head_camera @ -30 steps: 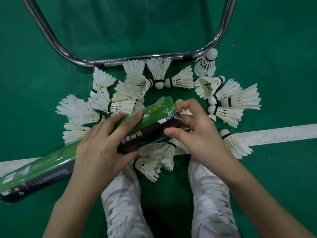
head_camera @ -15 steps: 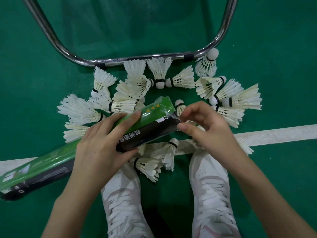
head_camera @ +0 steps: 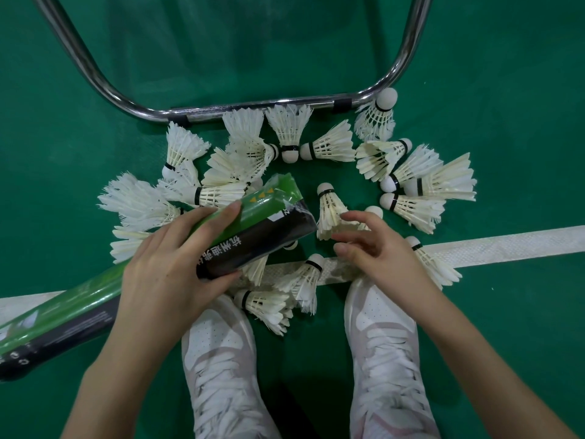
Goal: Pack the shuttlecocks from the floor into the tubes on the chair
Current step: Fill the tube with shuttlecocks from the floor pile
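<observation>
The left hand (head_camera: 171, 267) grips a long green and black tube (head_camera: 253, 229) with fingers over its top and thumb under it, holding it slanted above the green floor (head_camera: 506, 90) with its open mouth pointing up and to the right. The right hand (head_camera: 376, 248) hovers with loosely curled, slightly spread fingers at the feather skirt of one shuttlecock (head_camera: 329, 207) just beside the tube's mouth (whether the fingertips actually pinch the feathers I cannot tell). Many more shuttlecocks (head_camera: 319, 147) lie scattered in a ring between the chrome chair frame (head_camera: 253, 107) and the white shoes (head_camera: 221, 353), some lying across the white court line (head_camera: 506, 245).
</observation>
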`<state>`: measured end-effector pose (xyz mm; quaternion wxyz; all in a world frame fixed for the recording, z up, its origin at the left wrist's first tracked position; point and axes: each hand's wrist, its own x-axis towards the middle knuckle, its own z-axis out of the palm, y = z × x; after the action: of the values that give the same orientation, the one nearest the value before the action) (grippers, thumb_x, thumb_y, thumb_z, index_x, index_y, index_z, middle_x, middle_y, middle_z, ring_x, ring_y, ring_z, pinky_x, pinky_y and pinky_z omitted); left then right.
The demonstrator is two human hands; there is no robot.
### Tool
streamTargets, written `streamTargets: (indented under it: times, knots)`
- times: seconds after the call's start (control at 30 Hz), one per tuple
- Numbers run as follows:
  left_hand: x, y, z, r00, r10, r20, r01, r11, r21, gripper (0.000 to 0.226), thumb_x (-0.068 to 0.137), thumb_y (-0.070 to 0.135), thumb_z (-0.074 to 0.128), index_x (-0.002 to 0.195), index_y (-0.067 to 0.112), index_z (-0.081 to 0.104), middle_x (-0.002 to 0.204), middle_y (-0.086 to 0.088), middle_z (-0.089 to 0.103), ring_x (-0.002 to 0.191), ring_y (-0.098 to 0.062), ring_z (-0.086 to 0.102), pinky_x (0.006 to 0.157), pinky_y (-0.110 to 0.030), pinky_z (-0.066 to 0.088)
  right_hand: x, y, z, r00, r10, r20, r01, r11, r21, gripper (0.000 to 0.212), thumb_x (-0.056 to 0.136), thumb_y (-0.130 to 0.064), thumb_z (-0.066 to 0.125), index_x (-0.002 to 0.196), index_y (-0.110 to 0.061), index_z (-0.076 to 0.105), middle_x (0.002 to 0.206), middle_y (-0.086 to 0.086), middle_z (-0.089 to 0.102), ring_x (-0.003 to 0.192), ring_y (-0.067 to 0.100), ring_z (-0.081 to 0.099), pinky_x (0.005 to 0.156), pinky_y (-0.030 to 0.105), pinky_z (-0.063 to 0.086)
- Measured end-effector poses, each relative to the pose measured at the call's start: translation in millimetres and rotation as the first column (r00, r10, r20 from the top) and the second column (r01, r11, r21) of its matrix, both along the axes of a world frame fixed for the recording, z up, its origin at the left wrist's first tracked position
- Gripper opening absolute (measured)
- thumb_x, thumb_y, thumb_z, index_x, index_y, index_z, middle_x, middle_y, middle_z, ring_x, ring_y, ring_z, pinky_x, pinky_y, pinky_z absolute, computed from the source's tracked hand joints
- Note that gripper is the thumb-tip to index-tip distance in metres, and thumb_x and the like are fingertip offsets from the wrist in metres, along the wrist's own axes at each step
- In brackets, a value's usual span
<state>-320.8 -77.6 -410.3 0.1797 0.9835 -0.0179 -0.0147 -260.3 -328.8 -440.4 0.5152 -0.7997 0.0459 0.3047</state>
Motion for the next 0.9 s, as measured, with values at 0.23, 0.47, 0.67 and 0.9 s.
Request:
streamTargets:
  times: [0.23,0.47,0.67,0.9]
  knots:
    - [0.6,-1.1,0.8,1.0,-0.008,0.014,0.008,1.0,0.0,0.087,0.056,0.026,0.087,0.132,0.028,0.045,0.12,-0.007,0.06,0.101,-0.032,0.061,0.07,-0.044,0.051,12.8,10.6,-4.6,0.994,0.107,-0.002,-0.107,0.99,-0.087,0.058,0.085,-0.037,0.062,0.137,-0.041,0.037,0.129,-0.001,0.055,0.115,0.012,0.054,0.101,0.036,0.042]
    - [-1.5,2.4,0.3,1.0,0.015,0.004,-0.015,1.0,-0.005,0.088,0.055,0.027,0.088,0.133,0.028,0.046,0.122,-0.005,0.059,0.101,-0.031,0.06,0.071,-0.043,0.051,13.4,9.0,3.1,0.999,0.001,0.052,-0.002,1.0,0.011,0.04,0.085,-0.03,0.064,0.123,-0.036,0.054,0.113,-0.013,0.062,0.11,-0.001,0.055,0.099,0.03,0.044]
    - [-2.1,5.3,-0.4,1.0,0.026,-0.006,-0.026,1.0,-0.012,0.09,0.055,0.025,0.088,0.134,0.03,0.044,0.123,-0.005,0.059,0.104,-0.031,0.059,0.075,-0.045,0.05,13.6,7.8,18.2,0.982,-0.137,0.126,0.12,0.983,0.135,0.018,0.082,-0.026,0.066,0.098,-0.033,0.062,0.092,-0.016,0.064,0.09,-0.001,0.06,0.089,0.025,0.05]
    - [-1.5,2.5,0.1,1.0,0.011,0.0,-0.011,1.0,-0.001,0.089,0.056,0.024,0.088,0.134,0.029,0.044,0.122,-0.006,0.059,0.102,-0.032,0.06,0.073,-0.045,0.051,18.5,13.3,40.5,0.95,-0.18,0.253,0.14,0.975,0.17,0.033,0.066,-0.03,0.077,0.086,-0.039,0.052,0.092,0.012,0.054,0.085,0.031,0.051,0.081,0.048,0.048]
